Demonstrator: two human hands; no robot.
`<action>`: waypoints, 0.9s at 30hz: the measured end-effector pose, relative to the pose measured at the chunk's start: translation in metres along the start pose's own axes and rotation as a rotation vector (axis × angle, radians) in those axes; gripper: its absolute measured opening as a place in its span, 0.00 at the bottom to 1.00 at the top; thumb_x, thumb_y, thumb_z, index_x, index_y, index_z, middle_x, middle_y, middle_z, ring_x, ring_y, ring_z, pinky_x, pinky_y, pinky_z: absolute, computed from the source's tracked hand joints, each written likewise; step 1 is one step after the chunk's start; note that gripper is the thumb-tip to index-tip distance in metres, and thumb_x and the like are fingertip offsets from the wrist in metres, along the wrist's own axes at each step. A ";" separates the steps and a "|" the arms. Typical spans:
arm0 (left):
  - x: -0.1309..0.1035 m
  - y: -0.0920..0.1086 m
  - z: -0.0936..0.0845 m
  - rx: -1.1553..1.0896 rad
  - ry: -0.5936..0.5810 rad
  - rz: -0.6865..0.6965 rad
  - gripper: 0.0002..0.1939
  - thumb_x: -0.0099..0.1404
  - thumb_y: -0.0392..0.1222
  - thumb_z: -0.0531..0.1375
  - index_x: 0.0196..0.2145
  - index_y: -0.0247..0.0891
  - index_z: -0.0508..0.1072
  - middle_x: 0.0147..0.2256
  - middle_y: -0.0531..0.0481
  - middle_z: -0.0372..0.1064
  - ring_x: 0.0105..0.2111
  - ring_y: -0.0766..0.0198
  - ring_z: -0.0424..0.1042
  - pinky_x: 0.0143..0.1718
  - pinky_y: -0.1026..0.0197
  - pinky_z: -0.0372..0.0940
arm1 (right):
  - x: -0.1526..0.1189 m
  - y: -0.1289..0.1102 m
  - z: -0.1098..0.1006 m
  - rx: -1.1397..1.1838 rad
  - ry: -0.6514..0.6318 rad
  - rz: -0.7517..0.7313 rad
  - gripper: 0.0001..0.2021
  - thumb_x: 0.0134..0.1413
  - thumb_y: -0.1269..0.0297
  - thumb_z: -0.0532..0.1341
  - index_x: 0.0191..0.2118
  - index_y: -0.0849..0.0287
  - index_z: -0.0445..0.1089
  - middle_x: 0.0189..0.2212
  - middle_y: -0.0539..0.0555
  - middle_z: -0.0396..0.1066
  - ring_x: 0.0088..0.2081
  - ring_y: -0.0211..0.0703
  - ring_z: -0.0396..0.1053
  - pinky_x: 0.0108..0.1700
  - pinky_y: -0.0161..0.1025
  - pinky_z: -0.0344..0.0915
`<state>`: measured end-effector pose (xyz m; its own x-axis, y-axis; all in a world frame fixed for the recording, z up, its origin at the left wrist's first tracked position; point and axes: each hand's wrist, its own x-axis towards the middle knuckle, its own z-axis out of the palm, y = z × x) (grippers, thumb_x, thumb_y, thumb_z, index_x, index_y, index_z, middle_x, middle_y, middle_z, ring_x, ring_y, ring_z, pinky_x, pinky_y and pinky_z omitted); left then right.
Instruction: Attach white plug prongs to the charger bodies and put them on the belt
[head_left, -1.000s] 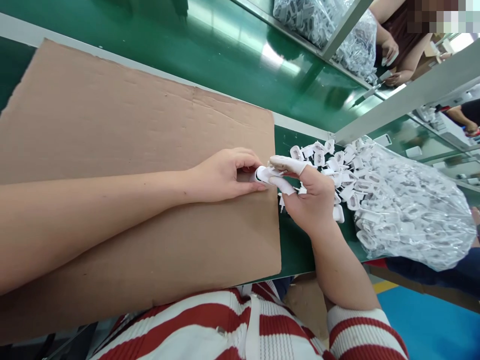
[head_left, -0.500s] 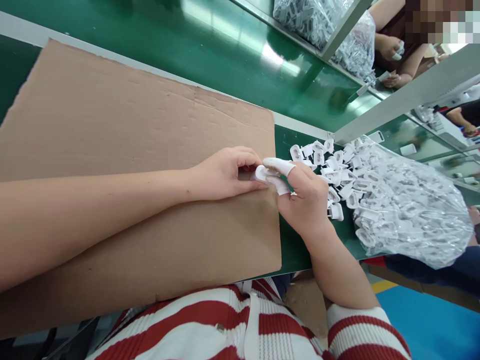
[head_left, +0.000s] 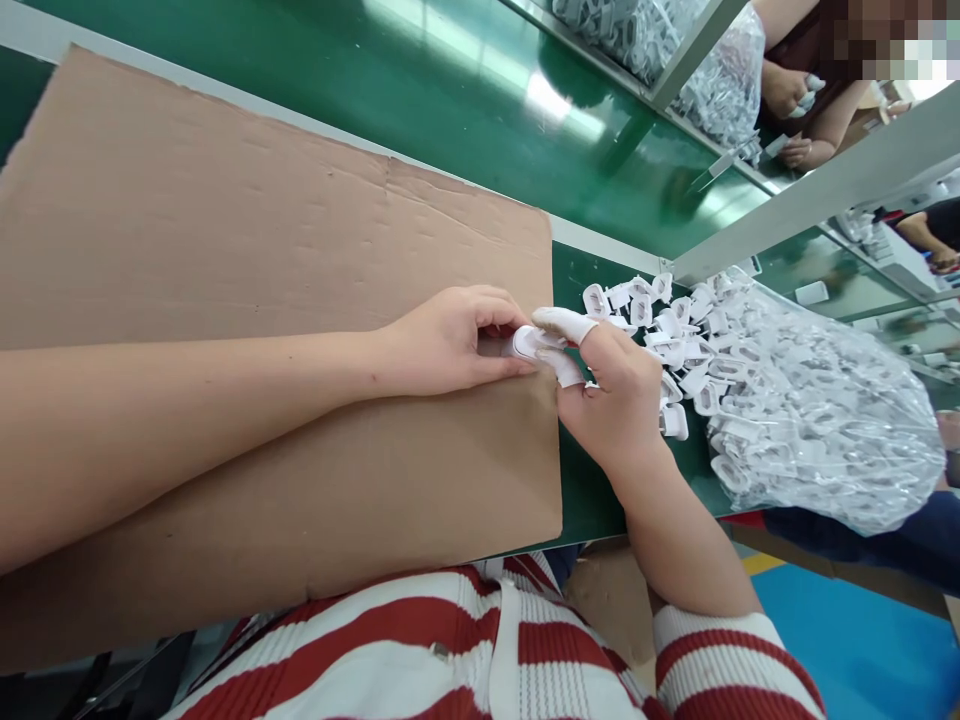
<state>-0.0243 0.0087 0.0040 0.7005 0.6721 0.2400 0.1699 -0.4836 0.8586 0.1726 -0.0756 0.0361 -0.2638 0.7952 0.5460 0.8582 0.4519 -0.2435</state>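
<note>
Between my two hands is a small white plastic part with a rounded end, held just above the right side of a cardboard sheet. My left hand curls around it from the left, thumb and fingers closed on it. From the right, my right hand pinches the same part, its thumb and a finger wrapped in white finger covers. The fingers hide much of the part, so its full shape cannot be made out.
Right of my hands, loose white plastic parts spill from a clear plastic bag on the green table. A grey metal post slants across the upper right. Beyond it, a co-worker's hands work beside another bag of parts.
My right index finger has lifted slightly off the white part, showing more of it. Both hands stay in nearly the same place. The view has shifted a little.
</note>
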 end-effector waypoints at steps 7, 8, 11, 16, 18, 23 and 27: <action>-0.002 0.000 0.003 0.023 0.036 0.028 0.14 0.67 0.53 0.66 0.41 0.39 0.81 0.39 0.49 0.77 0.41 0.58 0.75 0.42 0.60 0.68 | 0.000 0.004 0.004 0.010 -0.040 0.000 0.17 0.63 0.76 0.57 0.51 0.53 0.76 0.41 0.54 0.81 0.41 0.45 0.78 0.42 0.39 0.73; -0.003 -0.001 0.003 0.030 0.044 0.038 0.14 0.68 0.53 0.66 0.42 0.39 0.81 0.39 0.48 0.77 0.42 0.58 0.75 0.43 0.60 0.68 | 0.000 0.005 0.004 0.026 -0.052 0.012 0.17 0.63 0.76 0.57 0.51 0.53 0.76 0.42 0.53 0.80 0.41 0.46 0.78 0.42 0.39 0.73; -0.004 -0.004 0.005 0.045 0.053 0.053 0.14 0.69 0.52 0.66 0.42 0.39 0.80 0.40 0.48 0.78 0.42 0.58 0.75 0.44 0.60 0.68 | 0.000 0.008 0.005 0.022 -0.081 0.048 0.17 0.62 0.75 0.56 0.51 0.53 0.76 0.42 0.54 0.79 0.41 0.46 0.77 0.43 0.40 0.73; -0.009 -0.005 0.012 0.154 0.095 0.099 0.14 0.71 0.53 0.65 0.43 0.40 0.80 0.39 0.48 0.79 0.41 0.57 0.76 0.45 0.58 0.69 | -0.003 0.007 0.005 0.027 -0.090 0.077 0.20 0.59 0.76 0.56 0.53 0.54 0.75 0.44 0.55 0.78 0.44 0.47 0.76 0.43 0.39 0.71; -0.012 -0.002 0.016 0.257 0.113 0.126 0.14 0.74 0.52 0.62 0.45 0.40 0.79 0.39 0.47 0.80 0.40 0.56 0.77 0.47 0.56 0.69 | -0.004 0.007 0.006 0.030 -0.080 0.089 0.20 0.59 0.77 0.56 0.53 0.55 0.75 0.42 0.55 0.78 0.43 0.47 0.75 0.42 0.38 0.70; -0.017 0.004 0.023 0.470 0.175 0.159 0.14 0.79 0.51 0.56 0.47 0.39 0.76 0.42 0.43 0.80 0.40 0.53 0.79 0.44 0.55 0.70 | -0.004 0.012 0.010 0.175 -0.015 0.111 0.22 0.58 0.78 0.56 0.55 0.56 0.76 0.41 0.54 0.77 0.42 0.44 0.74 0.42 0.35 0.68; -0.016 0.009 0.017 0.668 0.117 0.186 0.17 0.81 0.53 0.53 0.47 0.41 0.77 0.42 0.43 0.82 0.39 0.50 0.81 0.42 0.52 0.71 | -0.001 0.019 0.009 0.295 -0.058 0.190 0.20 0.59 0.77 0.58 0.53 0.55 0.77 0.40 0.52 0.76 0.41 0.42 0.73 0.42 0.35 0.67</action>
<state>-0.0220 -0.0158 0.0008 0.6867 0.5824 0.4350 0.4699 -0.8122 0.3456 0.1854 -0.0639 0.0234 -0.1432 0.8942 0.4241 0.7326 0.3838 -0.5621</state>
